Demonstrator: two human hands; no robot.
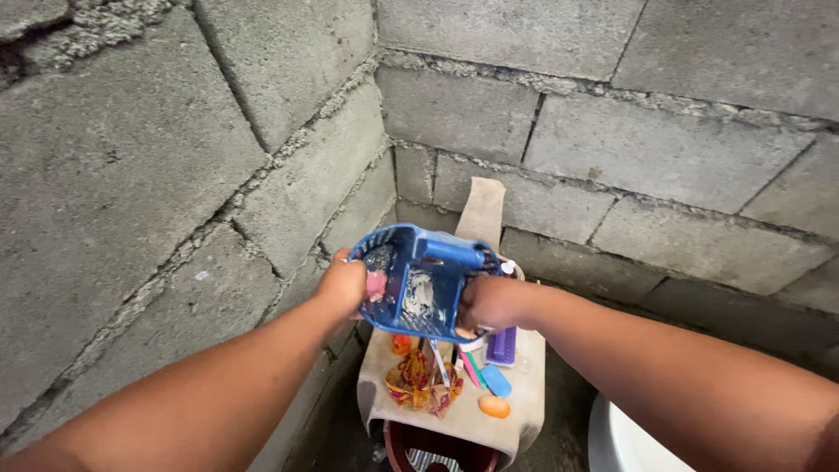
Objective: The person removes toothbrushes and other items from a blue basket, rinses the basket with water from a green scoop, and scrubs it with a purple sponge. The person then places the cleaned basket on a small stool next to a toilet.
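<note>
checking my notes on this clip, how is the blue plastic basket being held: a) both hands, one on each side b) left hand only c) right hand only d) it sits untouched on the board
a: the left hand and right hand grip opposite sides of the blue basket, held up above the board of small items.

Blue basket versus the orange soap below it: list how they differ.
The blue basket is a large perforated container; the orange soap is a small solid oval. The basket is held tilted in the air by the left hand and right hand; the soap lies untouched on the tan cloth. Both are brightly coloured.
</note>
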